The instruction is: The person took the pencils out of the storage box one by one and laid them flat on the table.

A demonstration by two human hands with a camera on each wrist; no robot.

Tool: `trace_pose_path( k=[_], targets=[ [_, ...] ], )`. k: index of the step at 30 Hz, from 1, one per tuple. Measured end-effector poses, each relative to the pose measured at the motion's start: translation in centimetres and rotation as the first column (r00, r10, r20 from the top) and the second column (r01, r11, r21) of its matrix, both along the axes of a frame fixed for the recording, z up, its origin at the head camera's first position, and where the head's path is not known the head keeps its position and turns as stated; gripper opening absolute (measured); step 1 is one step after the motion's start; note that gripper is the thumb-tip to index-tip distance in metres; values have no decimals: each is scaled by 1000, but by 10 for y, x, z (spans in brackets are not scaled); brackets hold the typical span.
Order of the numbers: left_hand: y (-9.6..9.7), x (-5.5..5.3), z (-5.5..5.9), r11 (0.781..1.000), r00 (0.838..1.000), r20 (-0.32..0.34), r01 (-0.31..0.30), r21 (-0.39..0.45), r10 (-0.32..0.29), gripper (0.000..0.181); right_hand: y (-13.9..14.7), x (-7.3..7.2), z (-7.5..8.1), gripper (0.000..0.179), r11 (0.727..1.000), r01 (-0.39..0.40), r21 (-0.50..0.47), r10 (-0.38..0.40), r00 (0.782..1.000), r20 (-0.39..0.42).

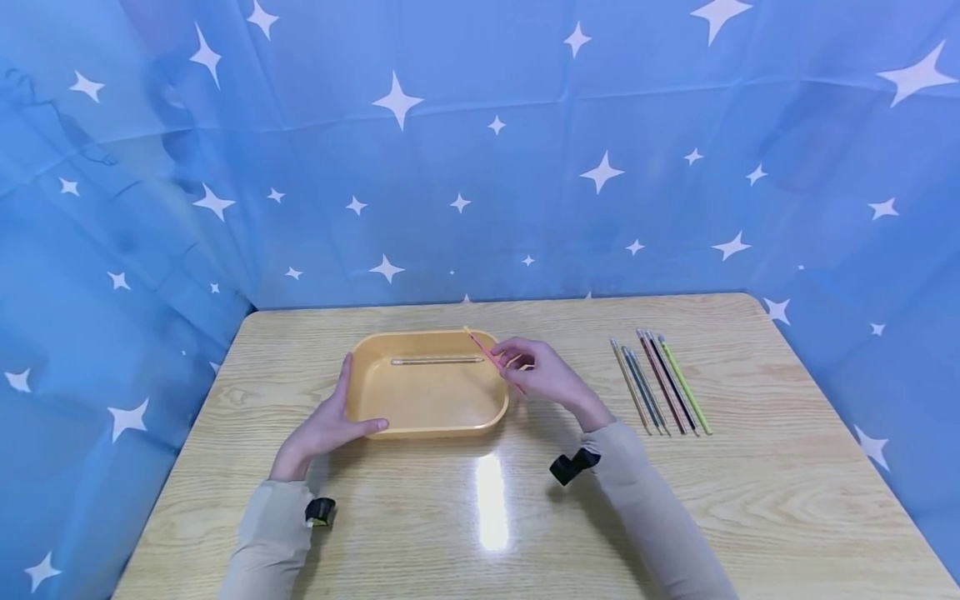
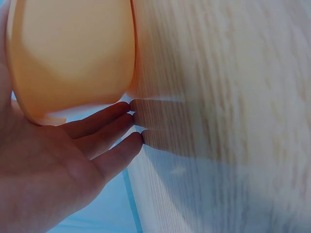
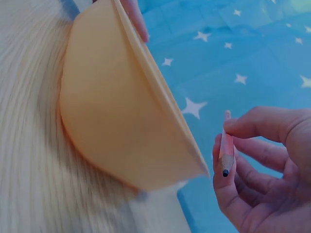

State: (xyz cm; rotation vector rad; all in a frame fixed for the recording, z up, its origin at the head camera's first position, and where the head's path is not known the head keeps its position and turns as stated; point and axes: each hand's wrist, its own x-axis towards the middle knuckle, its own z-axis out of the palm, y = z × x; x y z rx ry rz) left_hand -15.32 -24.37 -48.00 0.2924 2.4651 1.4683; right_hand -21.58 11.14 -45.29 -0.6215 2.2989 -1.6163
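- Right hand (image 1: 543,377) pinches pink pencil (image 1: 491,358), slanted over right rim of orange tray (image 1: 431,421).
- Left hand (image 1: 326,425), fingers straight, rests against tray's left wall.
- One pencil (image 1: 437,361) lies inside tray.
- Row of pencils (image 1: 660,382) on table (image 1: 750,483), right of tray.

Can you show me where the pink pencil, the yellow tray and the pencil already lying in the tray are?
pink pencil (image 1: 483,351): head view, mid-shaft, above the fingers.
yellow tray (image 1: 442,431): head view, near rim.
pencil in the tray (image 1: 437,361): head view, middle of its shaft.
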Motion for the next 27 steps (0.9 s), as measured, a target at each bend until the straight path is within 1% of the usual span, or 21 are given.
trace_pose_path(
  k=[4,6,11,14,19,27],
  targets=[
    [0,0,1,1000,1000,4,0,-5,0,122,17,2,-4,29,999,41,9,-41,999,-1],
    [0,0,1,1000,1000,4,0,-2,0,122,26,2,-7,29,998,66,12,-67,998,13],
    [0,0,2,1000,1000,12,-2,-3,2,122,47,2,-13,29,990,130,51,-132,991,26],
    [0,0,3,1000,1000,17,-4,-11,4,122,59,4,-15,29,985,157,71,-158,987,13],
    [1,0,3,1000,1000,17,-4,-21,4,122,77,8,-20,30,979,182,90,-182,983,-11],
    [1,-1,1,1000,1000,11,6,-1,-6,122,101,12,-30,34,967,210,145,-214,977,16]
  ],
)
